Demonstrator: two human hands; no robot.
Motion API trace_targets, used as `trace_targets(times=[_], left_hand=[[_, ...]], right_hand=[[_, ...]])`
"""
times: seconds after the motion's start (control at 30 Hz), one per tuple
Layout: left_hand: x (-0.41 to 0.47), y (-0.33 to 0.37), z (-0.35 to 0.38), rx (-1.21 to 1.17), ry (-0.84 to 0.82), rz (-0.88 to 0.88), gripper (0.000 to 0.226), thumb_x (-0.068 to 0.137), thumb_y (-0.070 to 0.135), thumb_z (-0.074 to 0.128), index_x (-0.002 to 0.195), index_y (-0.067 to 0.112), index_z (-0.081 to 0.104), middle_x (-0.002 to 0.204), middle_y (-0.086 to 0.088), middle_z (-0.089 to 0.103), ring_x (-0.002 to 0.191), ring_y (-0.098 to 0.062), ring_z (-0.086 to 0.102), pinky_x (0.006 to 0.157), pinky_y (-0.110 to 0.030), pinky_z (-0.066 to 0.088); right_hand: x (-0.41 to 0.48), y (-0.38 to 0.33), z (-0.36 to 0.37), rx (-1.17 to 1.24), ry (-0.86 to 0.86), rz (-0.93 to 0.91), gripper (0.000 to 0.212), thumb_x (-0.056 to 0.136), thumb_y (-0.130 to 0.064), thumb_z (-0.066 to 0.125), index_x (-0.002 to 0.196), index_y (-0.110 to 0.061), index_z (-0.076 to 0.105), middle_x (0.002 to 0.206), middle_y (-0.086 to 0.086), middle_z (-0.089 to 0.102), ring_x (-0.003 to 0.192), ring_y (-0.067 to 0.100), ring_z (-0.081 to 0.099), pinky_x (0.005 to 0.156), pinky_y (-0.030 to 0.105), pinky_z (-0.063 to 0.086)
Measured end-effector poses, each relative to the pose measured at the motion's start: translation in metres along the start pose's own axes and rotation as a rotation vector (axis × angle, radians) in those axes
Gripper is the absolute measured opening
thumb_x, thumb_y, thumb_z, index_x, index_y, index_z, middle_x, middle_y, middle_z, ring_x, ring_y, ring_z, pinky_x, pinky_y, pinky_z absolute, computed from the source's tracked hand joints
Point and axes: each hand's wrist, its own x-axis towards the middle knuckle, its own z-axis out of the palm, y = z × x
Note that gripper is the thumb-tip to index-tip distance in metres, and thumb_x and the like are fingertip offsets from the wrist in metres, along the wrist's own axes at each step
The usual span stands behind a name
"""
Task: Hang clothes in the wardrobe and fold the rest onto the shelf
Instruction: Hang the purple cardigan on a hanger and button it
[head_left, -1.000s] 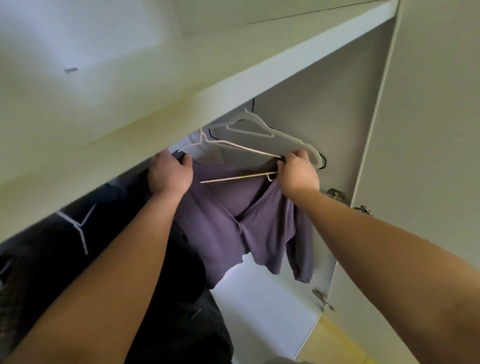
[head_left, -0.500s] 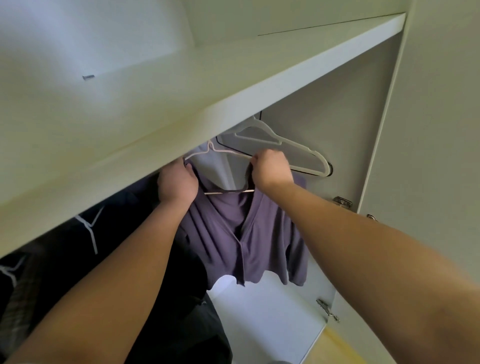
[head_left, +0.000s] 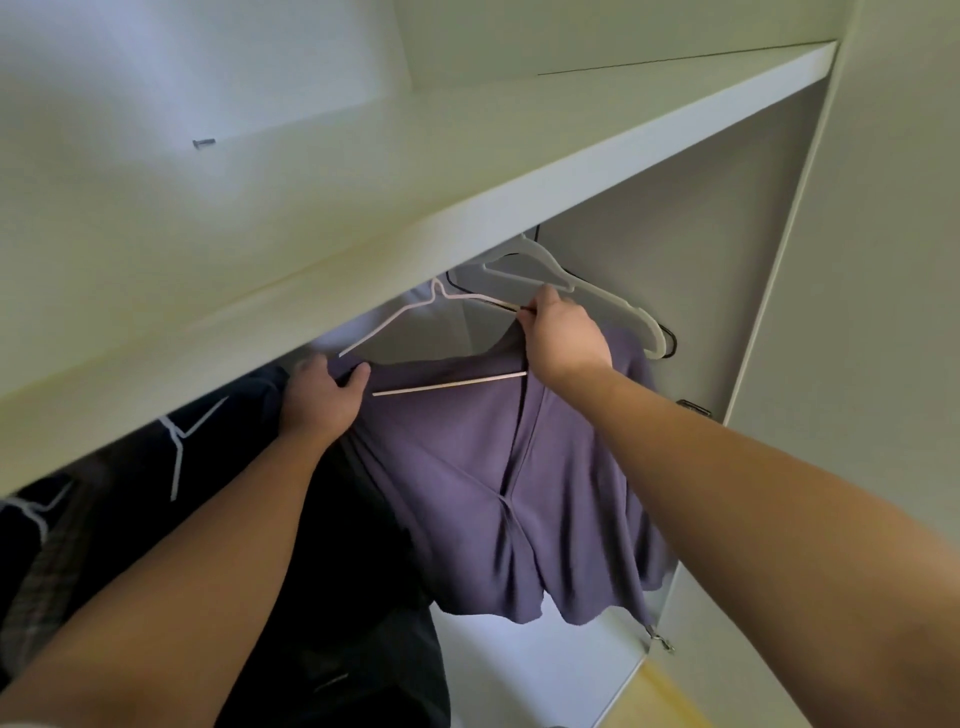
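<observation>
Two hands: both raised just under the front edge of the shelf (head_left: 519, 156), each holding something.
Left hand (head_left: 324, 400): fingers curled round the left shoulder of the purple top (head_left: 467, 493).
Right hand (head_left: 563, 338): pinching the right arm of the thin hanger (head_left: 449, 383).
Purple top: draped on the thin hanger, below the shelf's front edge, towards its right end.
Hook: hidden behind the shelf edge, so I cannot tell what it rests on.
White hanger (head_left: 631, 317): bare, just behind the right hand.
Dark clothes (head_left: 130, 467): hanging to the left.
</observation>
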Motion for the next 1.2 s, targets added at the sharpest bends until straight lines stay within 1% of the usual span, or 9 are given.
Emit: trace_targets(times=[0.13, 0.3, 0.43, 0.57, 0.8, 0.93, 1.0, 1.07, 1.2], left_hand=[[0.001, 0.003, 0.002, -0.015, -0.01, -0.011, 0.049, 0.093, 0.045, 0.065, 0.112, 0.0, 0.062, 0.117, -0.024, 0.061, 0.109, -0.043, 0.059, 0.091, -0.044, 0.049], [0.008, 0.01, 0.004, -0.018, 0.034, 0.056, 0.024, 0.099, 0.025, 0.059, 0.095, 0.002, 0.062, 0.102, -0.023, 0.064, 0.098, -0.042, 0.061, 0.078, -0.038, 0.043], [0.013, 0.02, 0.003, 0.024, 0.032, 0.032, 0.025, 0.101, 0.017, 0.052, 0.104, -0.004, 0.066, 0.111, -0.029, 0.066, 0.107, -0.045, 0.061, 0.089, -0.041, 0.047], [0.016, 0.031, 0.007, 0.018, 0.04, 0.057, 0.032, 0.102, 0.019, 0.049, 0.114, -0.007, 0.065, 0.122, -0.03, 0.064, 0.116, -0.046, 0.058, 0.099, -0.043, 0.048], [0.02, 0.01, 0.006, -0.001, 0.032, 0.054, 0.035, 0.101, 0.024, 0.053, 0.114, -0.007, 0.063, 0.12, -0.031, 0.063, 0.114, -0.048, 0.057, 0.098, -0.045, 0.047], [0.003, 0.016, 0.006, -0.066, 0.109, 0.073, 0.04, 0.098, 0.024, 0.06, 0.127, -0.003, 0.057, 0.133, -0.029, 0.055, 0.118, -0.047, 0.056, 0.102, -0.047, 0.046], [-0.017, 0.021, 0.014, -0.135, 0.209, 0.133, 0.048, 0.093, 0.022, 0.065, 0.135, 0.003, 0.049, 0.145, -0.022, 0.043, 0.116, -0.048, 0.057, 0.099, -0.051, 0.049], [-0.04, 0.023, 0.028, -0.214, 0.285, 0.283, 0.049, 0.087, 0.018, 0.066, 0.132, 0.012, 0.048, 0.147, -0.012, 0.036, 0.105, -0.044, 0.062, 0.091, -0.05, 0.053], [-0.089, 0.018, 0.065, -0.273, 0.182, 0.437, 0.034, 0.084, 0.009, 0.069, 0.113, 0.015, 0.053, 0.131, -0.008, 0.043, 0.086, -0.038, 0.063, 0.077, -0.045, 0.053]], right_hand=[[0.0, 0.0, -0.003, 0.013, 0.02, -0.015, 0.024, 0.107, -0.031, 0.04, 0.112, -0.009, 0.048, 0.114, 0.017, 0.06, 0.099, 0.04, 0.059, 0.075, 0.042, 0.046], [-0.003, 0.004, -0.002, 0.064, 0.033, 0.017, 0.023, 0.107, -0.032, 0.042, 0.11, -0.01, 0.047, 0.113, 0.015, 0.059, 0.095, 0.038, 0.057, 0.076, 0.043, 0.047], [-0.005, 0.006, 0.001, 0.085, 0.035, 0.025, 0.023, 0.106, -0.032, 0.043, 0.109, -0.01, 0.045, 0.11, 0.016, 0.06, 0.095, 0.04, 0.058, 0.075, 0.044, 0.047], [-0.006, 0.009, 0.002, 0.096, 0.037, 0.043, 0.024, 0.107, -0.032, 0.042, 0.11, -0.009, 0.045, 0.106, 0.017, 0.062, 0.094, 0.04, 0.059, 0.075, 0.044, 0.048], [-0.009, 0.026, -0.002, 0.057, 0.035, 0.076, 0.024, 0.107, -0.034, 0.041, 0.11, -0.011, 0.044, 0.11, 0.018, 0.061, 0.099, 0.04, 0.058, 0.076, 0.043, 0.044], [-0.015, 0.032, 0.0, 0.075, 0.057, 0.092, 0.026, 0.106, -0.033, 0.045, 0.112, -0.008, 0.048, 0.115, 0.019, 0.061, 0.104, 0.04, 0.056, 0.076, 0.039, 0.038], [-0.021, 0.032, 0.004, 0.087, 0.056, 0.069, 0.028, 0.105, -0.034, 0.047, 0.118, -0.01, 0.051, 0.121, 0.018, 0.058, 0.108, 0.04, 0.056, 0.081, 0.04, 0.041], [-0.032, 0.034, 0.009, 0.099, 0.086, 0.04, 0.033, 0.104, -0.033, 0.049, 0.129, -0.012, 0.051, 0.13, 0.015, 0.053, 0.111, 0.039, 0.056, 0.087, 0.041, 0.045], [-0.066, 0.048, 0.018, 0.17, 0.26, 0.027, 0.034, 0.101, -0.025, 0.052, 0.134, -0.018, 0.05, 0.14, 0.004, 0.044, 0.113, 0.033, 0.057, 0.085, 0.043, 0.051]])
